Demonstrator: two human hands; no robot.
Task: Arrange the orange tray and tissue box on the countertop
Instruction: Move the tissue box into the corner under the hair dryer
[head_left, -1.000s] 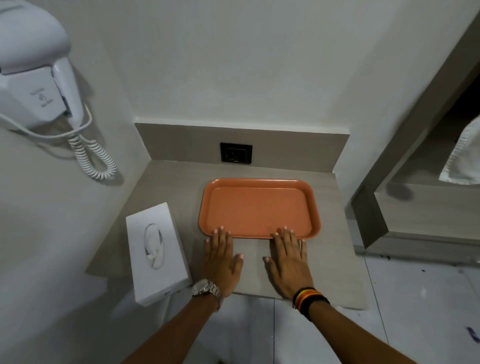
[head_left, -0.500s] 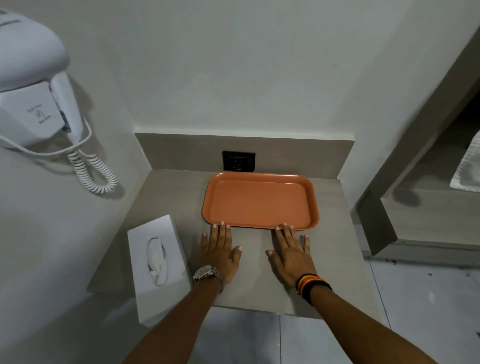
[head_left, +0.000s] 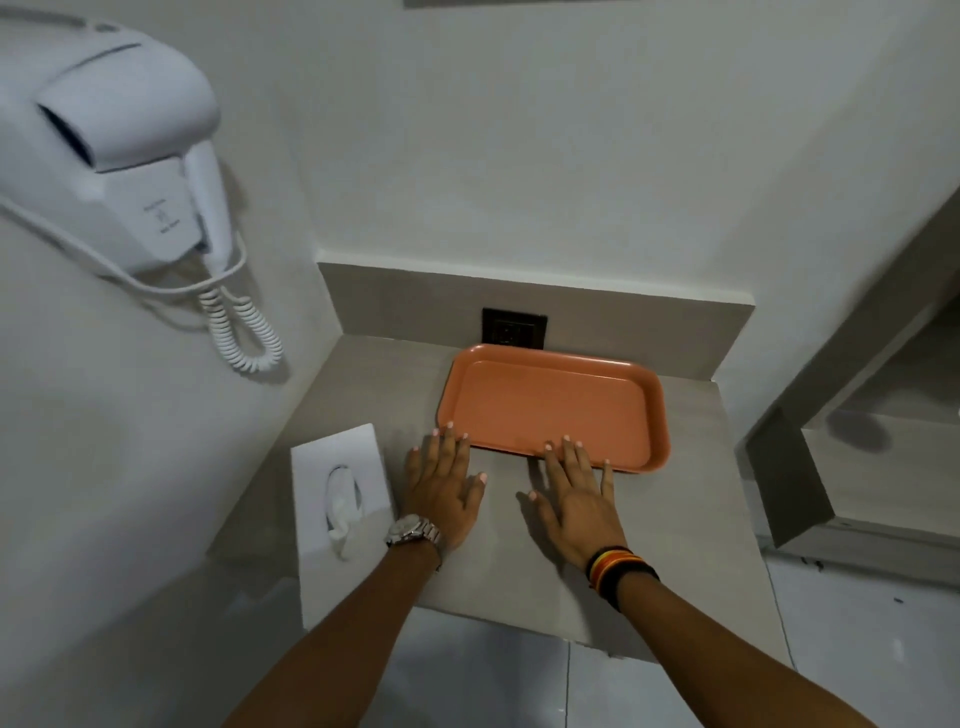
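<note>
The orange tray (head_left: 550, 405) lies flat at the back of the grey countertop (head_left: 691, 519), its far rim against the backsplash. My left hand (head_left: 441, 488) and my right hand (head_left: 576, 499) rest flat on the counter, fingers spread, fingertips touching the tray's near rim. Neither hand holds anything. The white tissue box (head_left: 340, 514) lies to the left of my left hand at the counter's front left, overhanging the front edge, a tissue poking from its slot.
A white wall-mounted hair dryer (head_left: 124, 166) with a coiled cord (head_left: 241, 327) hangs on the left wall. A black power socket (head_left: 513, 328) sits in the backsplash just behind the tray. A recessed shelf (head_left: 857, 457) lies to the right, tiled floor below.
Both hands have pushed the tray away from me until it reached the backsplash below the socket. The tissue box has stayed in place.
</note>
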